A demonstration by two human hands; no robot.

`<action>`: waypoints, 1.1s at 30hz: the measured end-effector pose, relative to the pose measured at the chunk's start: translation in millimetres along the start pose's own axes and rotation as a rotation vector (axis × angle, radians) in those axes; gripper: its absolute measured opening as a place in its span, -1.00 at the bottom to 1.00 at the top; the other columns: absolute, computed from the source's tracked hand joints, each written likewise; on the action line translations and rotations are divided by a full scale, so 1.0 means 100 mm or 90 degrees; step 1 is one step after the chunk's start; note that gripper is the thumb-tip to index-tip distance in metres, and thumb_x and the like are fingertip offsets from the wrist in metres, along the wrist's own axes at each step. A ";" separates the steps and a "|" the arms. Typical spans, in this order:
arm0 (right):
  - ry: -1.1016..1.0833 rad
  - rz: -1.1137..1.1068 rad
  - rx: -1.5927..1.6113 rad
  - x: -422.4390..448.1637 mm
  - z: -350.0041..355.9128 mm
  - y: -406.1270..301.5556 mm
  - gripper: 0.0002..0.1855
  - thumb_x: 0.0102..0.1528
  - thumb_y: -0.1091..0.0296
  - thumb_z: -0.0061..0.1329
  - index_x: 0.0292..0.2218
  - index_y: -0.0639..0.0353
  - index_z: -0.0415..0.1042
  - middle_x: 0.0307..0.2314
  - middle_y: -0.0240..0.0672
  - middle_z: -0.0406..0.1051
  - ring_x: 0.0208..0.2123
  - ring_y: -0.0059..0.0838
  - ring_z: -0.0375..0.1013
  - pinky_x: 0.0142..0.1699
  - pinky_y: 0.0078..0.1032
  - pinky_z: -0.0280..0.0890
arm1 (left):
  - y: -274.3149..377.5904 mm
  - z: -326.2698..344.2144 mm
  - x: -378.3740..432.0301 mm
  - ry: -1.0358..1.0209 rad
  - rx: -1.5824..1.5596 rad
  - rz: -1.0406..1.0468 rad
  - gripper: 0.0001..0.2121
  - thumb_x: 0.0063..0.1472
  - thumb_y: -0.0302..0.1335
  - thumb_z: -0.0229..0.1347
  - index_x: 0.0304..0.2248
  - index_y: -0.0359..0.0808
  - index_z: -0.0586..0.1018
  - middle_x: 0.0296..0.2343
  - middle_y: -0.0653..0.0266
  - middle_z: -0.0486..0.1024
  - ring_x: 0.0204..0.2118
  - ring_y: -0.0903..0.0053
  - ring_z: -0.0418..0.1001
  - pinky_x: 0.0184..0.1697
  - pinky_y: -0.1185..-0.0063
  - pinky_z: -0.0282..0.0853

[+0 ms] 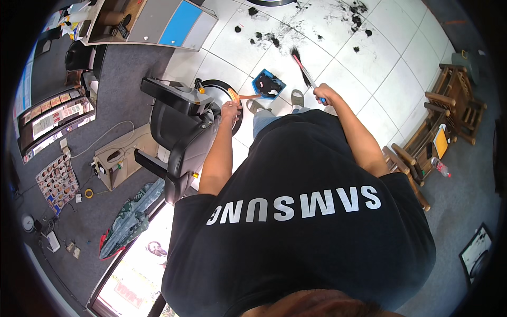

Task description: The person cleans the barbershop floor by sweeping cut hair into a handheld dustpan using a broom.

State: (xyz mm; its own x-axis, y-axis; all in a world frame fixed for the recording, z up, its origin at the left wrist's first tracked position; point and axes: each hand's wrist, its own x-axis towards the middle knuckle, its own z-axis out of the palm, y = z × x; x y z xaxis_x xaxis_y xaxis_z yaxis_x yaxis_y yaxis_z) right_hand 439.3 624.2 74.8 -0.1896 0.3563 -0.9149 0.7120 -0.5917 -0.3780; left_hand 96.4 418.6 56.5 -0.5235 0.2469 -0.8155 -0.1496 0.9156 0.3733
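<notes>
My left hand [231,111] is closed around the orange handle of a blue dustpan [282,85], just beside the barber chair. Dark hair clippings [267,84] and a pale scrap lie in the pan, which rests on the tiles in front of my sandals. In my right hand [327,95] is the handle of a broom [303,68]; its black bristles spread over the floor to the right of the pan. Clumps of black hair [275,41] are scattered across the white tiles beyond both tools.
A black barber chair [174,123] on a round base stands close on my left, with a cabinet [170,23] farther ahead. Along the right wall are bamboo benches [416,154], holding a plastic bottle [440,167] and a phone [429,150]. Cords and a box [122,158] are at far left.
</notes>
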 end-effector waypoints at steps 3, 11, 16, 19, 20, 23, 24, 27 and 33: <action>0.001 0.005 -0.002 -0.01 0.00 -0.02 -0.81 0.03 0.40 -0.19 -0.49 0.38 0.33 -0.72 -0.33 0.27 -0.79 -0.63 0.19 -0.76 -0.61 -0.03 | 0.01 0.00 -0.01 0.002 -0.003 -0.001 -0.75 0.26 -0.16 -0.06 -0.31 -0.17 0.37 -0.42 0.38 0.53 -0.40 0.49 0.46 -0.33 0.37 0.33; -0.010 -0.013 0.025 -0.06 0.00 -0.05 -0.89 -0.08 0.55 -0.31 -0.56 0.36 0.26 -0.74 -0.26 0.24 -0.79 -0.57 0.25 -0.77 -0.59 -0.04 | 0.05 0.00 -0.04 -0.001 -0.003 -0.001 -0.76 0.26 -0.17 -0.06 -0.31 -0.17 0.37 -0.42 0.38 0.53 -0.39 0.47 0.46 -0.32 0.36 0.33; -0.012 -0.012 0.020 -0.08 -0.01 -0.08 -0.88 -0.08 0.55 -0.31 -0.56 0.36 0.26 -0.73 -0.26 0.25 -0.79 -0.57 0.25 -0.77 -0.59 -0.04 | 0.07 0.00 -0.03 -0.003 0.004 -0.002 -0.77 0.26 -0.18 -0.06 -0.31 -0.17 0.36 -0.43 0.38 0.53 -0.39 0.46 0.46 -0.31 0.35 0.33; -0.014 -0.012 0.022 -0.08 0.00 -0.10 -0.88 -0.08 0.54 -0.32 -0.56 0.37 0.26 -0.73 -0.25 0.25 -0.79 -0.57 0.25 -0.77 -0.59 -0.05 | 0.06 0.00 -0.01 0.002 0.006 -0.002 -0.76 0.26 -0.18 -0.06 -0.31 -0.17 0.36 -0.43 0.38 0.53 -0.38 0.46 0.46 -0.31 0.35 0.33; -0.014 -0.013 0.024 -0.06 -0.01 -0.08 -0.88 -0.08 0.54 -0.32 -0.56 0.37 0.26 -0.73 -0.25 0.25 -0.79 -0.57 0.25 -0.77 -0.59 -0.05 | 0.06 0.00 -0.01 0.001 0.007 -0.002 -0.77 0.26 -0.18 -0.06 -0.31 -0.17 0.35 -0.43 0.38 0.53 -0.38 0.46 0.46 -0.31 0.35 0.33; -0.001 0.004 0.004 -0.01 0.01 -0.07 -0.81 0.03 0.40 -0.19 -0.52 0.35 0.34 -0.71 -0.32 0.28 -0.78 -0.61 0.21 -0.76 -0.60 -0.02 | 0.05 0.00 0.02 0.007 -0.003 0.004 -0.77 0.24 -0.18 -0.03 -0.31 -0.16 0.36 -0.47 0.39 0.54 -0.48 0.52 0.43 -0.43 0.42 0.28; -0.001 0.003 0.003 0.00 0.00 -0.08 -0.81 0.03 0.40 -0.19 -0.52 0.35 0.34 -0.71 -0.32 0.28 -0.78 -0.61 0.21 -0.76 -0.60 -0.02 | 0.04 0.00 0.04 0.015 -0.015 0.009 -0.78 0.23 -0.19 -0.01 -0.32 -0.15 0.36 -0.52 0.39 0.54 -0.59 0.59 0.40 -0.55 0.49 0.24; -0.022 -0.012 0.020 -0.02 0.00 -0.11 -0.87 -0.07 0.54 -0.33 -0.56 0.35 0.25 -0.73 -0.27 0.24 -0.78 -0.58 0.24 -0.77 -0.59 -0.06 | 0.03 0.00 0.05 0.013 -0.012 0.006 -0.79 0.23 -0.20 -0.01 -0.33 -0.15 0.36 -0.52 0.39 0.54 -0.60 0.59 0.40 -0.56 0.50 0.23; -0.018 -0.017 0.028 0.00 0.01 -0.12 -0.86 -0.06 0.53 -0.33 -0.57 0.35 0.25 -0.73 -0.27 0.23 -0.79 -0.58 0.23 -0.77 -0.58 -0.07 | 0.05 0.00 0.03 0.015 0.002 0.009 -0.81 0.24 -0.22 -0.02 -0.35 -0.15 0.38 -0.53 0.42 0.54 -0.59 0.60 0.41 -0.55 0.49 0.26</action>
State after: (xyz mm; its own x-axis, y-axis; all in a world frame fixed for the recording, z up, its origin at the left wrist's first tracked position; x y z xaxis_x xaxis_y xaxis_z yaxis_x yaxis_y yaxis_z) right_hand 430.4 630.8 79.3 -0.2269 0.3525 -0.9079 0.6759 -0.6141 -0.4074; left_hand 94.1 423.6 55.9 -0.5458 0.2523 -0.7991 -0.1398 0.9128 0.3837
